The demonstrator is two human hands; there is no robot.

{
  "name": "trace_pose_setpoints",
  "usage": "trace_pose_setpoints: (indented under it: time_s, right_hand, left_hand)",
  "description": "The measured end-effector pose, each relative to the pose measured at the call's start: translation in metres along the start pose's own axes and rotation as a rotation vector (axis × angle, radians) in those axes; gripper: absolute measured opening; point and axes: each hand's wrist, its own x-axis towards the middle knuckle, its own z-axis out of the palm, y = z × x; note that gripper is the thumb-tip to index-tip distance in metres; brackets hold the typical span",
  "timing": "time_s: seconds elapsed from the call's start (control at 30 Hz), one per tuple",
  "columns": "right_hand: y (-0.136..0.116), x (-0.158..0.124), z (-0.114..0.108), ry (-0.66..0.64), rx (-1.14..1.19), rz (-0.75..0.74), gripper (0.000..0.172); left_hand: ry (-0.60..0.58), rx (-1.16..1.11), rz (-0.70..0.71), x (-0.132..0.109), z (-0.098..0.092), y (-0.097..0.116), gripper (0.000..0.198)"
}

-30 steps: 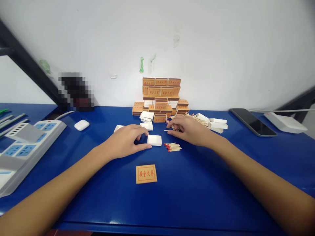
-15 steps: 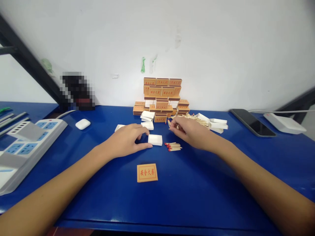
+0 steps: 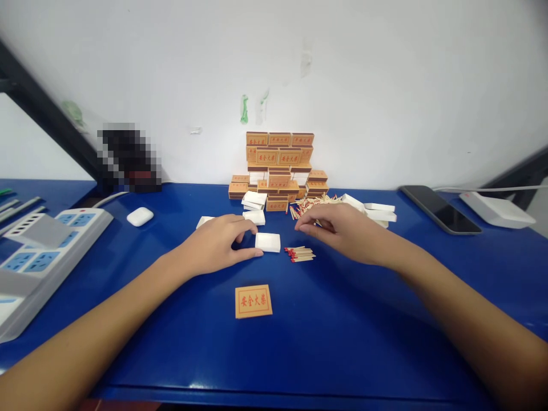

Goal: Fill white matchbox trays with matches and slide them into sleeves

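My left hand (image 3: 220, 244) rests on the blue table with thumb and forefinger apart at the left end of a white matchbox tray (image 3: 268, 242). The thumb tip touches or nearly touches the tray. Just right of the tray lies a small bunch of red-tipped matches (image 3: 300, 254). My right hand (image 3: 338, 228) is above and to the right of that bunch, its thumb and fingertips pressed together; what they hold, if anything, is too small to tell. Behind it spreads a loose match pile (image 3: 314, 202). An orange matchbox sleeve (image 3: 253, 301) lies flat in front.
Stacked matchboxes (image 3: 278, 157) stand against the wall. More white trays (image 3: 380, 211) lie at the right, others beside my left hand. A phone (image 3: 439, 210) and white box (image 3: 496, 209) are farther right; a power strip (image 3: 55, 245) and white case (image 3: 140, 216) sit left.
The view has shifted slightly. My right hand has turned a little, its fingertips drawn closer together near the match pile. My left hand stays beside the tray.
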Motion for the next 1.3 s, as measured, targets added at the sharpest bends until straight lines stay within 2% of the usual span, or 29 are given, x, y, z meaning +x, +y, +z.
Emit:
trace_pose_setpoints:
  time_s: [0.1,0.2,0.5,0.77,0.93,1.07,1.23,1.3]
  right_hand:
    - [-0.001,0.001,-0.003,-0.008,0.201,0.108,0.03]
    - [0.0,0.001,-0.006,-0.052,0.367,0.146,0.035]
    - [0.008,-0.007,-0.001,-0.025,0.473,0.212,0.031]
    - [0.017,-0.006,0.012,-0.097,0.32,0.237,0.036]
    - [0.015,-0.006,0.01,-0.169,0.296,0.243,0.037]
    - [0.015,-0.009,0.003,-0.161,0.204,0.21,0.036]
    - [0.007,-0.011,-0.002,-0.238,0.131,0.122,0.054]
    - [0.004,-0.011,0.001,-0.251,0.118,0.107,0.043]
  left_hand:
    - [-0.002,-0.003,0.002,0.0,0.0,0.0,0.038]
    - [-0.005,-0.006,-0.001,0.0,0.0,-0.001,0.038]
    - [-0.002,-0.004,-0.001,0.0,-0.001,-0.004,0.036]
    - [0.004,0.003,0.001,0.002,0.002,-0.006,0.038]
    - [0.0,0.0,0.003,0.001,0.0,-0.007,0.037]
    - [-0.001,0.013,0.004,0.001,-0.001,-0.005,0.037]
    - [0.001,0.013,0.002,0.0,-0.002,-0.003,0.037]
    - [-0.002,0.01,0.0,0.0,-0.001,-0.003,0.037]
